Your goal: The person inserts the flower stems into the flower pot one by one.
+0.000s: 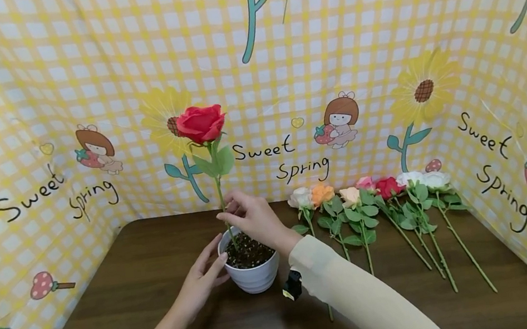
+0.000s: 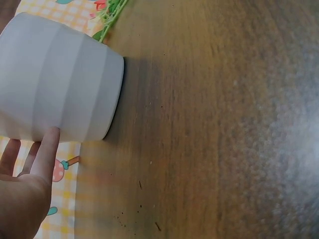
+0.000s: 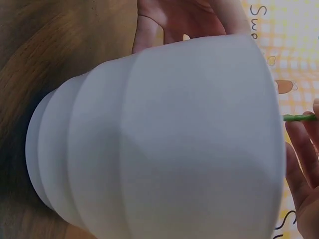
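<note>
A red rose (image 1: pixel 202 124) stands nearly upright, the lower end of its stem in the dark soil (image 1: pixel 251 253) of a white ribbed pot (image 1: pixel 255 279). My right hand (image 1: pixel 253 219) pinches the green stem (image 3: pixel 298 118) just above the pot's rim. On the pot's left side rests my left hand (image 1: pixel 200 274), its fingers extended along the wall. In the left wrist view, the thumb and fingers of that left hand (image 2: pixel 30 189) touch the pot's side without curling round it. The buried stem end is hidden by soil.
To the right on the brown table (image 1: pixel 110 298) lie several loose roses, among them an orange rose (image 1: pixel 322 194), a red rose (image 1: pixel 389 187) and a white rose (image 1: pixel 435 180). A checked cloth (image 1: pixel 252 87) walls the back and sides. Dark crumbs (image 2: pixel 124 219) dot the tabletop.
</note>
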Available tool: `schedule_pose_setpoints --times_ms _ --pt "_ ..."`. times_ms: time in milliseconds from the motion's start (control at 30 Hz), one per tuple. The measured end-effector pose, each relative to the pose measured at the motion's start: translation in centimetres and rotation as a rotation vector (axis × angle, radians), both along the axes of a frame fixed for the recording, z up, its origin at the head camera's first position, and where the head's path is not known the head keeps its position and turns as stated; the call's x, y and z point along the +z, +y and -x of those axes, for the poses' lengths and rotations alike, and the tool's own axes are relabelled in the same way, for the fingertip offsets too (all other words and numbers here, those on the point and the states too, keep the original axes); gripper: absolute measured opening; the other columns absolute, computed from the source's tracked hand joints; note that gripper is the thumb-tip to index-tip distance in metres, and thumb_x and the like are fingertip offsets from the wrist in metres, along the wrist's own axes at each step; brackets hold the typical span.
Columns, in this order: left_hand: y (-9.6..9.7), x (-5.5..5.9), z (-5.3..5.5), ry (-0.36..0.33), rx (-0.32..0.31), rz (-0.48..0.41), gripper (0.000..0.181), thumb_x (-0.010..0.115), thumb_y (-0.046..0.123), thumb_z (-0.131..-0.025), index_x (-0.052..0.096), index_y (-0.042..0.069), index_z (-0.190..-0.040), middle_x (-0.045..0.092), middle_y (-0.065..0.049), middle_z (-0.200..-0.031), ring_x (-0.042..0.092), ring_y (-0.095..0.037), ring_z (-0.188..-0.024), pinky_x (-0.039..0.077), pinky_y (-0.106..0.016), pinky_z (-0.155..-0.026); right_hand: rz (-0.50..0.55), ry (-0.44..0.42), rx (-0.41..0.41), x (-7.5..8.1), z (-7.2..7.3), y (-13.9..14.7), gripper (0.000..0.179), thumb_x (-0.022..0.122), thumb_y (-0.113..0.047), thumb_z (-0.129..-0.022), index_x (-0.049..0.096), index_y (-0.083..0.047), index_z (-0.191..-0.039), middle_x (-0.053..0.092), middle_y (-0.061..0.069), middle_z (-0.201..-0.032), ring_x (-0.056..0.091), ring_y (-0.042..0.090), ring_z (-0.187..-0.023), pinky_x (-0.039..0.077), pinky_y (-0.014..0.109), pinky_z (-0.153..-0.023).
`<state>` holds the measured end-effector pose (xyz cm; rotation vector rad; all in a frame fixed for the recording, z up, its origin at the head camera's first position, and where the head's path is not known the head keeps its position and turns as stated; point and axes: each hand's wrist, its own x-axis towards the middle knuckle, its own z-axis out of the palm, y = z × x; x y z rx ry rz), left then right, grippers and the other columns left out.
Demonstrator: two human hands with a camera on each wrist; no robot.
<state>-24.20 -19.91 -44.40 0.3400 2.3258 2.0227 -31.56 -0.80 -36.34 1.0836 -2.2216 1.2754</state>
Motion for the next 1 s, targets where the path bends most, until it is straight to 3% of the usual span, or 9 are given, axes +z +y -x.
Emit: schedule_pose_setpoints --times_ms 167,333,567,767,1000 --pt "0.1 -0.1 -0.3 0.005 -0.008 -0.012 0.055 0.051 0.027 -0.107 0.031 0.021 -0.158 0.028 -0.017 -0.158 0.040 -0.040 -0.134 0.052 -0.049 -0.097 0.014 -0.032 -0.048 -0.6 0.3 -0.1 0.022 0.074 -0.029 -0.094 0.061 -0.015 -0.105 0.068 -0.006 -0.086 0.063 0.003 -0.076 0.054 0.020 -0.064" --pt "0.2 0.0 -0.2 0.011 -0.018 -0.019 0.055 0.050 0.026 -0.108 0.030 0.020 -0.158 0.028 -0.017 -0.158 0.039 -0.040 -0.135 0.052 -0.050 -0.098 0.023 -0.006 -0.102 -1.0 0.5 0.0 0.021 0.075 -0.028 -0.092 0.064 -0.014 -0.104 0.066 -0.006 -0.079 0.062 0.004 -0.072 0.052 0.020 -0.061" --pt "0.1 0.0 -0.1 0.016 -0.017 -0.022 0.054 0.050 0.025 -0.108 0.031 0.022 -0.158 0.029 -0.016 -0.158 0.040 -0.039 -0.134 0.052 -0.050 -0.098 0.030 -0.066 -0.028 -1.1 0.2 -0.1 0.025 0.072 -0.029 -0.095 0.071 -0.019 -0.118 0.074 -0.006 -0.089 0.065 0.000 -0.074 0.055 0.019 -0.062" --pt "0.2 0.0 -0.1 0.010 -0.012 -0.036 0.054 0.051 0.025 -0.107 0.031 0.020 -0.158 0.030 -0.017 -0.158 0.039 -0.039 -0.135 0.051 -0.050 -0.098 -0.007 -0.105 0.063 -1.0 0.2 0.2 0.029 0.067 -0.024 -0.098 0.070 -0.020 -0.127 0.074 -0.009 -0.097 0.067 -0.003 -0.085 0.056 0.018 -0.072" --pt "0.2 0.0 -0.1 0.006 -0.001 -0.036 0.054 0.051 0.026 -0.107 0.032 0.020 -0.157 0.030 -0.018 -0.158 0.039 -0.038 -0.135 0.052 -0.050 -0.097 -0.051 -0.087 0.040 -0.9 0.1 0.4 0.022 0.067 -0.026 -0.099 0.070 -0.018 -0.119 0.074 -0.008 -0.090 0.067 0.001 -0.078 0.054 0.019 -0.063"
